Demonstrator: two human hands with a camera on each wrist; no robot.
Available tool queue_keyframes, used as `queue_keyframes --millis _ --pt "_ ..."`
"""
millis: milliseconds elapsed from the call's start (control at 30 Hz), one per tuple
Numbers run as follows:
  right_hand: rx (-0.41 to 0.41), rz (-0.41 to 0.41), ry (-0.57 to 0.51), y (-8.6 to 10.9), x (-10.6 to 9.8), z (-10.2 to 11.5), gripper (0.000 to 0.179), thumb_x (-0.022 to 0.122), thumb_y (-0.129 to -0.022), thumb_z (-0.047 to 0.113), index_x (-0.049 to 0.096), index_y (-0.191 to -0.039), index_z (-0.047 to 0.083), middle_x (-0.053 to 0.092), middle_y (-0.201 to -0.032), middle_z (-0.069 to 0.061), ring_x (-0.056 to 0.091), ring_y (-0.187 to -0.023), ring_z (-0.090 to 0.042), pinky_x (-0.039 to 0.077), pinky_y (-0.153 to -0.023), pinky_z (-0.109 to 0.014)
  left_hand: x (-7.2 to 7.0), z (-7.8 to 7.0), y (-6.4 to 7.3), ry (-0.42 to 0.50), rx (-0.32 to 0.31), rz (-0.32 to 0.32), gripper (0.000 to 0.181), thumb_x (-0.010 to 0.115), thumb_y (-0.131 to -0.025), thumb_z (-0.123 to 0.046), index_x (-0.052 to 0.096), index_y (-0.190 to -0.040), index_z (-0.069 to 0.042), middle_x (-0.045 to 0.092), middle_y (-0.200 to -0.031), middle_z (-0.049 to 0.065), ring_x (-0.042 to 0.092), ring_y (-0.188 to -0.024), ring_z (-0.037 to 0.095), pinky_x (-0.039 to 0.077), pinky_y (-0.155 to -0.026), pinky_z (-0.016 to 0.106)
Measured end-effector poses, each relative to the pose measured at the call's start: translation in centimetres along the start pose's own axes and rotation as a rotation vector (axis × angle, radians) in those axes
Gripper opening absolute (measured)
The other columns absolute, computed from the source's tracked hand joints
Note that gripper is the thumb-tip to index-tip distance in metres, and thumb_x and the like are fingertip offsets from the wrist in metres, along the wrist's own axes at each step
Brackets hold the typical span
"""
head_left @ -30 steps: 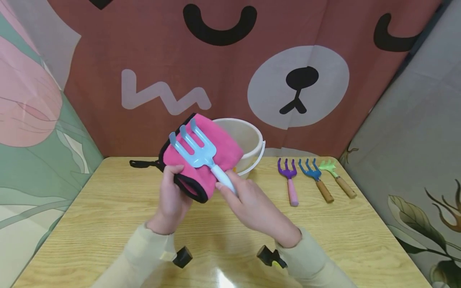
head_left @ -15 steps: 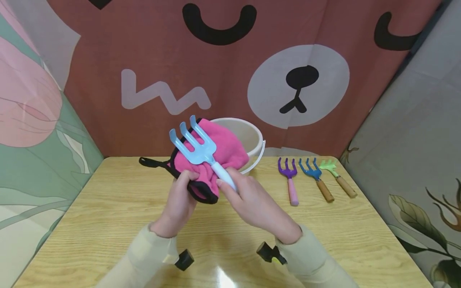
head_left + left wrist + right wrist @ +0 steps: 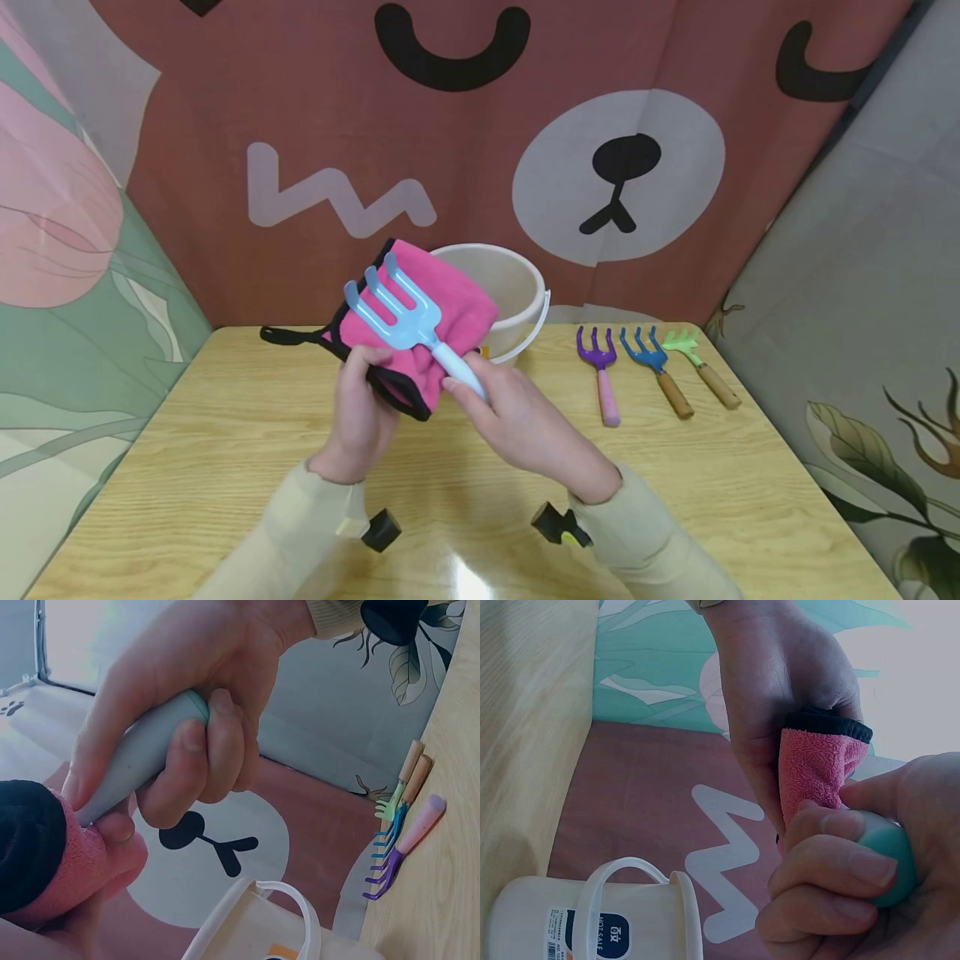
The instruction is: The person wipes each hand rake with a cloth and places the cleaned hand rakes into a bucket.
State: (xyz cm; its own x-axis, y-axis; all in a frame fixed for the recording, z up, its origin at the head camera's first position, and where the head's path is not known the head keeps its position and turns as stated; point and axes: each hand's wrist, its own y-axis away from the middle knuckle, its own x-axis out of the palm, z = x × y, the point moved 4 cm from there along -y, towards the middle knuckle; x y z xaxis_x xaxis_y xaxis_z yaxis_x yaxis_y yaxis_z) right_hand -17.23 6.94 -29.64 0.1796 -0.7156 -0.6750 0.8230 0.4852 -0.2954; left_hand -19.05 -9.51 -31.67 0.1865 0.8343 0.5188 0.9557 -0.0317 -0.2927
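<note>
My right hand [image 3: 517, 417] grips the pale handle of a light blue hand rake [image 3: 408, 321], its three tines pointing up and left. Behind the rake is a pink cloth [image 3: 457, 292] with black edging and a black hanging loop. My left hand [image 3: 360, 417] pinches the cloth near its lower edge, thumb on top. In the left wrist view, the right fingers curl round the rake's handle [image 3: 146, 757], and the cloth [image 3: 82, 862] bunches at its near end. The right wrist view shows the handle's teal butt [image 3: 892, 862] inside the right fist.
A white bucket [image 3: 528, 333] with a raised handle stands behind the cloth at the back of the wooden table [image 3: 225, 467]. Right of it lie a purple hand rake [image 3: 597, 362], a blue one [image 3: 651, 360] with a wooden handle, and a green one [image 3: 693, 357].
The left hand and cloth shift right toward the tines' base, bunching the cloth, then back left, where it spreads flatter behind the tines. The right hand keeps its grip on the rake.
</note>
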Motion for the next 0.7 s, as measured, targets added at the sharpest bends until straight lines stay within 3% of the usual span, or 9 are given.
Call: queue_keyframes --millis 200,400,567,700 --pt "0.006 0.020 0.006 0.1 0.1 0.0 0.022 0.050 -0.109 0.031 0.053 -0.092 0.016 0.041 -0.065 0.004 0.034 -0.053 -0.006 0.035 -0.048 -0.027 -0.5 -0.2 -0.3 -0.040 0.018 -0.047 0.029 0.028 -0.099 -0.019 0.045 -0.119 -0.008 0.055 -0.122 0.004 0.058 -0.106 0.016 0.048 -0.090 0.028" --pt "0.008 0.029 0.015 0.3 0.1 0.0 0.024 0.049 -0.109 0.032 0.053 -0.092 0.015 0.042 -0.066 0.003 0.037 -0.053 -0.007 0.037 -0.047 -0.028 -1.0 -0.8 -0.9 -0.041 0.095 -0.100 0.031 0.028 -0.101 -0.025 0.049 -0.117 -0.008 0.060 -0.116 0.006 0.063 -0.100 0.016 0.051 -0.085 0.029" --pt "0.002 0.030 0.019 0.4 0.0 0.2 0.026 0.049 -0.109 0.035 0.052 -0.091 0.015 0.042 -0.067 0.003 0.038 -0.053 -0.007 0.038 -0.048 -0.028 -1.2 -1.3 -1.3 -0.041 0.166 -0.129 0.033 0.031 -0.103 -0.027 0.047 -0.125 -0.008 0.053 -0.127 0.009 0.056 -0.116 0.021 0.048 -0.095 0.031" --pt "0.006 0.038 0.022 0.7 0.1 0.3 0.024 0.050 -0.109 0.031 0.053 -0.092 0.015 0.042 -0.066 0.004 0.037 -0.052 -0.006 0.037 -0.046 -0.027 -1.8 -1.7 -1.7 -0.020 0.206 -0.175 0.031 0.037 -0.103 -0.028 0.047 -0.125 -0.009 0.051 -0.127 0.010 0.052 -0.118 0.023 0.047 -0.097 0.032"
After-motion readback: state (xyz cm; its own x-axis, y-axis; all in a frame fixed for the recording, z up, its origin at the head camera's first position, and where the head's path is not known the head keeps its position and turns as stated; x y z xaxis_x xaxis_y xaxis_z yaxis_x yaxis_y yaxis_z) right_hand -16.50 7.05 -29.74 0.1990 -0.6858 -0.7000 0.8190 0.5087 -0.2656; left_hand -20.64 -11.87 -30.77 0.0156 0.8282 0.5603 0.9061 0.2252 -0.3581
